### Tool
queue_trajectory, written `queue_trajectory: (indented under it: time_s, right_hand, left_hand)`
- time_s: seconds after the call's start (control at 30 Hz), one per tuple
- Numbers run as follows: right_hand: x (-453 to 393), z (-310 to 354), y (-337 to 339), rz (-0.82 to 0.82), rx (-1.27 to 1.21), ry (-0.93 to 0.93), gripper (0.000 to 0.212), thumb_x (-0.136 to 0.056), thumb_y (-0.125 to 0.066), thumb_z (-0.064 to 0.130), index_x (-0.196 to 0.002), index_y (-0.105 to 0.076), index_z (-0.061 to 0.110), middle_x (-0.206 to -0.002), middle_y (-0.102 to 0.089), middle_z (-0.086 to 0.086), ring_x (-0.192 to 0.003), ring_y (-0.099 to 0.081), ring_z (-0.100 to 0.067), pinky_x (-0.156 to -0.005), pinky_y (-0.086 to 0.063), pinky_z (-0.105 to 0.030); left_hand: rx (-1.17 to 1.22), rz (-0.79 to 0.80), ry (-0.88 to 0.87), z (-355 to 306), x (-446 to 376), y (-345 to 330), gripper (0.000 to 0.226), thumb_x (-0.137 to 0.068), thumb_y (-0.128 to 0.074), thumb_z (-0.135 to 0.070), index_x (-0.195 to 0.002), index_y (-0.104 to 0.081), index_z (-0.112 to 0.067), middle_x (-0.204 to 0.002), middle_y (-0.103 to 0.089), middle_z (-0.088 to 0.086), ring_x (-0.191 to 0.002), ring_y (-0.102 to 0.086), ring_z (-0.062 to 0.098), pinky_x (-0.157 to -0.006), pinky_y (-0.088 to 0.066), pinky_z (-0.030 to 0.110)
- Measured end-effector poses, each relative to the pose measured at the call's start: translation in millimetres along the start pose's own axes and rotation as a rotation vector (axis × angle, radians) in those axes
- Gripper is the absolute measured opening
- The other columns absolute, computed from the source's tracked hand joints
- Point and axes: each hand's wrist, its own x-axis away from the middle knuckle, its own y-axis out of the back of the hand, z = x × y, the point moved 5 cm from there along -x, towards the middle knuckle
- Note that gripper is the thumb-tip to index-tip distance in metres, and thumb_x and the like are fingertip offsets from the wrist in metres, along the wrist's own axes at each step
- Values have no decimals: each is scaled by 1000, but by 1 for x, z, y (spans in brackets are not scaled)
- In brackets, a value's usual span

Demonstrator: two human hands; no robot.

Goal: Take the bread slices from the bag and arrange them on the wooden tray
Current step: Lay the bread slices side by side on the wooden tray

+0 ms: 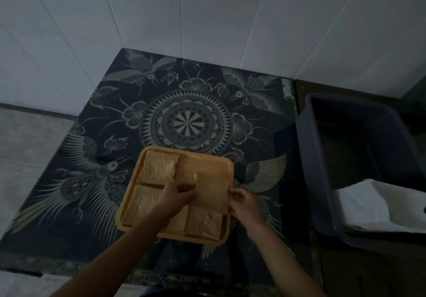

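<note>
A square wooden tray point(207, 162) lies on a dark patterned cloth. Three bread slices rest flat in it: one at the far left point(158, 166), one at the near left point(140, 204), one at the near right point(202, 224). A fourth slice point(211, 190) is held over the tray's right side, tilted. My left hand point(176, 194) pinches its left edge and my right hand point(243, 202) grips its right edge. The white bread bag point(366, 204) lies in a dark tub at the right.
The dark plastic tub point(322, 158) stands to the right of the cloth. The patterned cloth point(189, 121) covers the table. White tiled walls rise behind, and a pale floor shows at the left.
</note>
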Motion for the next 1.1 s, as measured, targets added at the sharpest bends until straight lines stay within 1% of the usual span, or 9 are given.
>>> queue_trajectory:
  time_s: [0.1, 0.27, 0.4, 0.53, 0.63, 0.7, 0.83, 0.97, 1.1]
  right_hand:
    - [-14, 11, 0, -20, 2, 1, 23, -90, -77, 16, -111, -69, 20, -112, -73, -4, -103, -71, -18, -90, -62, -41]
    - [-38, 27, -3, -36, 89, 4, 28, -91, -76, 18, -119, -69, 17, -114, -72, -3, -104, -70, -18, -92, -61, -43]
    - [-50, 31, -9, -32, 156, 3, 31, -92, -76, 20, -121, -69, 16, -113, -70, -2, -107, -69, -21, -92, -61, -49]
    - [-56, 31, -13, -45, 250, 46, 31, -93, -73, 19, -124, -68, 16, -113, -70, 0, -104, -69, -17, -90, -62, -47]
    - [-57, 31, -16, -70, 354, 76, 32, -96, -67, 19, -128, -67, 16, -119, -70, 0, -103, -68, -15, -90, -62, -41]
    - [-57, 31, -18, -83, 418, 97, 35, -98, -64, 19, -132, -65, 15, -122, -70, -2, -103, -67, -14, -90, -61, -38]
    - [-55, 31, -20, -91, 477, 131, 38, -100, -62, 22, -137, -62, 14, -124, -70, -3, -103, -65, -11, -93, -59, -35]
    - [-56, 33, -20, -102, 522, 152, 38, -100, -63, 21, -137, -63, 13, -123, -71, -4, -95, -60, -6, -87, -56, -25]
    - [-54, 32, -21, -93, 524, 169, 38, -99, -65, 20, -136, -63, 13, -121, -71, -2, -91, -60, -4, -72, -46, -10]
  left_hand:
    - [-20, -1, -24, -14, -16, 1, 27, -89, -72, -15, -116, -72, -12, -101, -74, 0, -96, -69, 15, -86, -57, 32]
    - [-53, -9, -26, -25, -42, 2, 27, -88, -74, -12, -115, -72, -8, -103, -75, 7, -95, -71, 19, -91, -58, 39]
    - [-102, -20, -42, -24, -56, 4, 27, -87, -75, -9, -113, -74, -5, -98, -76, 7, -86, -70, 15, -82, -57, 31]
    - [-167, -11, -43, -19, -66, 3, 22, -87, -74, -10, -108, -76, -9, -98, -77, 6, -93, -73, 21, -90, -59, 41]
    - [-244, -28, -73, -21, -69, 3, 22, -88, -72, -14, -110, -77, -13, -101, -78, 1, -94, -72, 15, -91, -58, 39]
    - [-298, -57, -100, -21, -71, 4, 21, -90, -71, -15, -109, -77, -16, -100, -78, 0, -92, -71, 13, -87, -58, 35]
    - [-401, -91, -134, -22, -73, 4, 18, -89, -70, -14, -106, -78, -12, -97, -78, 4, -89, -72, 15, -84, -59, 34]
    - [-419, -95, -150, -22, -74, 3, 18, -86, -73, -14, -103, -78, -11, -96, -78, 3, -89, -71, 15, -84, -57, 30]
    - [-399, -93, -155, -18, -75, 3, 19, -86, -73, -14, -104, -78, -11, -96, -78, 2, -89, -71, 13, -78, -50, 22]
